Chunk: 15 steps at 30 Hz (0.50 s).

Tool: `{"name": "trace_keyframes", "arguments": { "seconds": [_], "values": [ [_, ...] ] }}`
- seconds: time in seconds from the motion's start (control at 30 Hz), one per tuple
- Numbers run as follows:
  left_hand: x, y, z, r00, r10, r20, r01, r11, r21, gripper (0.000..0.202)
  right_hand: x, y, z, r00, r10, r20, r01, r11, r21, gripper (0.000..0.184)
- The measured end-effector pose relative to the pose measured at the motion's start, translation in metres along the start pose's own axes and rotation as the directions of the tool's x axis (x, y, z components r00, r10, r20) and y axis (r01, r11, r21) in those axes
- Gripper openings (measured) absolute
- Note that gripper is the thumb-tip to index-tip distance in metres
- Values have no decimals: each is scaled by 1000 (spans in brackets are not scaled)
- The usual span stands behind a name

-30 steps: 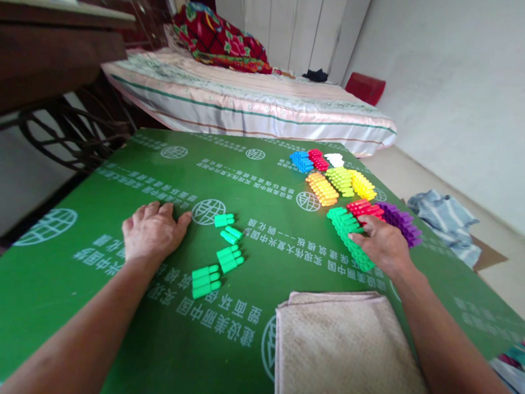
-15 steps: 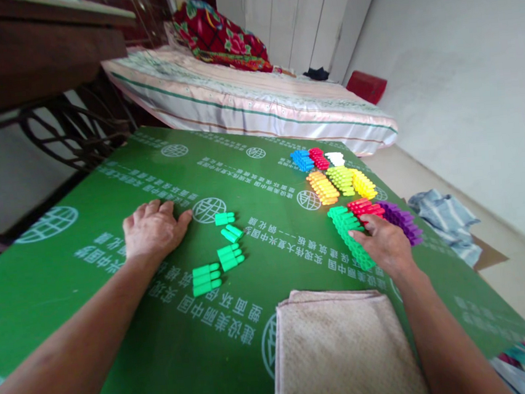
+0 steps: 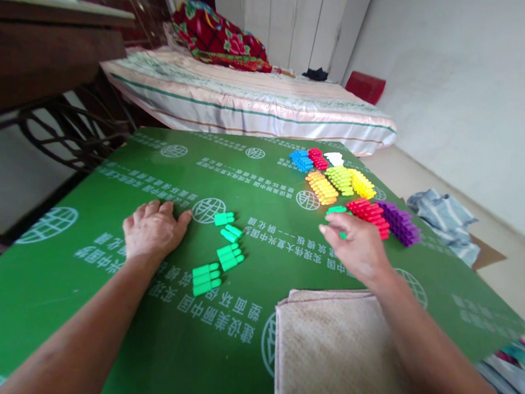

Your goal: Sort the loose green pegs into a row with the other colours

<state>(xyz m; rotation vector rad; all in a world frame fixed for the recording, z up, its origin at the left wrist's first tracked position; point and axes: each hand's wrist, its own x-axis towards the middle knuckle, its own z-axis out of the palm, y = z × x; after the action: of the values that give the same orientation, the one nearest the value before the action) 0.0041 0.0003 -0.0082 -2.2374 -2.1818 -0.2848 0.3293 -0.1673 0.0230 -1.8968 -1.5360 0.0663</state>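
Note:
My left hand [image 3: 154, 229] lies palm down on the green board [image 3: 131, 333], fingers slightly spread, holding nothing. To its right lie green bullet-shaped plastic pegs in small groups: a pair [image 3: 224, 218], a tilted pair [image 3: 231, 233], a trio [image 3: 230, 257] and another trio [image 3: 206, 279]. My right hand [image 3: 360, 243] hovers in front of a green peg block [image 3: 337, 210], mostly covering it. Its thumb and fingers are curled close together; whatever they may pinch is hidden. Just beyond it sit a red peg block [image 3: 370, 216] and a purple one [image 3: 399, 222].
Farther back stand blue [image 3: 301, 161], red [image 3: 317, 158], white [image 3: 334, 159], orange [image 3: 321, 187], lime [image 3: 339, 180] and yellow [image 3: 362, 183] peg blocks. A folded beige cloth [image 3: 328, 352] lies at the near edge. A bed [image 3: 245, 109] stands behind the board.
My right hand has moved left from the red and green blocks, uncovering the red block and now hiding most of the green one. My left hand and the small green groups have stayed put.

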Motion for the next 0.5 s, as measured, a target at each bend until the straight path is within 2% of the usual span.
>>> {"name": "trace_keyframes", "arguments": {
  "seconds": [0.1,0.2,0.27,0.37,0.5],
  "values": [
    [0,0,-1,1000,4,-6,-4,1000,0,60,-14,-37,19,972,-147,183,154,988,-25,23],
    [-1,0,-1,1000,9,-11,-9,1000,-1,59,-25,-70,31,895,-244,373,288,955,-67,19],
    [-1,-1,1,1000,7,-16,-7,1000,5,59,-29,-85,37,846,-270,459,341,937,-76,19],
    [-3,-2,5,999,5,-34,-5,1000,18,58,-31,-97,44,802,-281,527,373,925,-74,18],
    [-7,-2,7,999,3,-49,-3,1000,-2,57,-32,-97,53,784,-277,556,378,923,-73,18]
  ]
}}
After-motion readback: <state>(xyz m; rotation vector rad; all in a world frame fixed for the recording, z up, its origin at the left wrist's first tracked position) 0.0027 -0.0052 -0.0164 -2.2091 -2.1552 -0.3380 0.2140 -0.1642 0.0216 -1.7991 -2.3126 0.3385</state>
